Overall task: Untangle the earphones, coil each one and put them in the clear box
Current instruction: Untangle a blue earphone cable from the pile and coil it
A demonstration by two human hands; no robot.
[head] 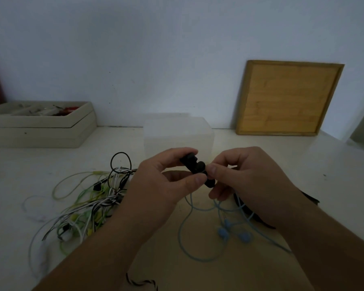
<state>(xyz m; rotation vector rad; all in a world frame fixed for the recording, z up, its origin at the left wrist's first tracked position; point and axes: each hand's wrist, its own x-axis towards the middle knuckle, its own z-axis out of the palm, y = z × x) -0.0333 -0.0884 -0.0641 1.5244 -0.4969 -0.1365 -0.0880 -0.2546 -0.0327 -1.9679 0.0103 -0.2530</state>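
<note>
I see both hands raised just above the table, meeting near the middle of the view. The left hand (156,185) has its fingers curled, with thumb and fingertips pinching a pair of black earbuds (198,168). The right hand (252,179) is curled too, and its thumb and forefinger pinch the near end of the same black earbuds. The two thumbs almost touch. A dark cable (245,207) shows beneath the right wrist; I cannot tell whether it joins the earbuds.

Directly under the hands, a pale blue earphone (224,232) lies loose on the table (303,164), its cord in wide open loops and its buds close together. To the left of the left forearm sits a tangle of earphones (93,198), green, white and black cords crossing one another. A black-and-white braided cord (141,282) shows at the bottom edge.

Just beyond the hands stands the clear box (178,133), against the wall; I cannot make out anything inside it. Far left is a beige organiser tray (40,124) holding small items too blurred to name. Far right, a square wooden tray (288,97) leans upright against the wall.
</note>
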